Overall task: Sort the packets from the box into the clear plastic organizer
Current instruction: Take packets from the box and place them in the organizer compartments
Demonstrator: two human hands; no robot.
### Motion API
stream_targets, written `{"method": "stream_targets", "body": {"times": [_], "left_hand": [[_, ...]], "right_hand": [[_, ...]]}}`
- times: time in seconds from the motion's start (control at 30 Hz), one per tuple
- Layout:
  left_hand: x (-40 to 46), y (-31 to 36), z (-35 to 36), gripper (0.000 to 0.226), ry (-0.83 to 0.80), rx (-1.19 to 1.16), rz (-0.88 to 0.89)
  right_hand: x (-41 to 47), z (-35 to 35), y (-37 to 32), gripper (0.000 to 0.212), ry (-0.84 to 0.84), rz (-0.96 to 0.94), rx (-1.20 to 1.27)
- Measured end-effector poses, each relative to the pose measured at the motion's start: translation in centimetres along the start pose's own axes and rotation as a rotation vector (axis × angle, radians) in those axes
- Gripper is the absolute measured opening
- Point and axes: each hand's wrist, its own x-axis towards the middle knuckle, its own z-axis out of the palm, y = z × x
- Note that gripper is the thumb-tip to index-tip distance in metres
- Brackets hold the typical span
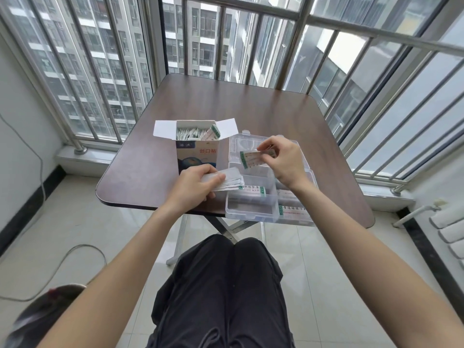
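An open cardboard box [197,151] stands upright on the dark table, with several packets [198,133] still inside. To its right lies the clear plastic organizer [251,209], lid open at the back; packets [253,190] lie in its compartments. My left hand [198,185] grips a fanned stack of white packets [229,180] just left of the organizer. My right hand [281,159] pinches one green-edged packet [251,159] above the organizer's rear part.
The brown table [251,106] stands against a barred window. The organizer overhangs the table's near edge. My legs are under the table; a cable [75,252] lies on the tiled floor at left, a radiator [449,227] at right.
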Motion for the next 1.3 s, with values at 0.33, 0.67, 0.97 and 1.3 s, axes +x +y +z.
{"method": "stream_targets", "body": {"times": [0.33,0.67,0.97,1.3], "left_hand": [[0.2,0.5,0.3,0.015,-0.008,0.012,0.016],[0.2,-0.1,-0.1,0.018,0.016,-0.013,-0.018],[0.0,0.1,-0.3,0.016,0.016,-0.032,-0.015],[0.6,1.2,0.0,0.019,0.0,-0.038,0.04]], "right_hand": [[-1.1,-0.2,1.0,0.012,-0.252,-0.004,0.019],[-0.8,-2.4,0.3,0.021,-0.211,0.041,0.025],[0.9,-0.3,-1.6,0.013,-0.508,-0.182,-0.588],[-0.5,-1.3,-2.7,0.019,-0.467,0.179,0.332]]}}
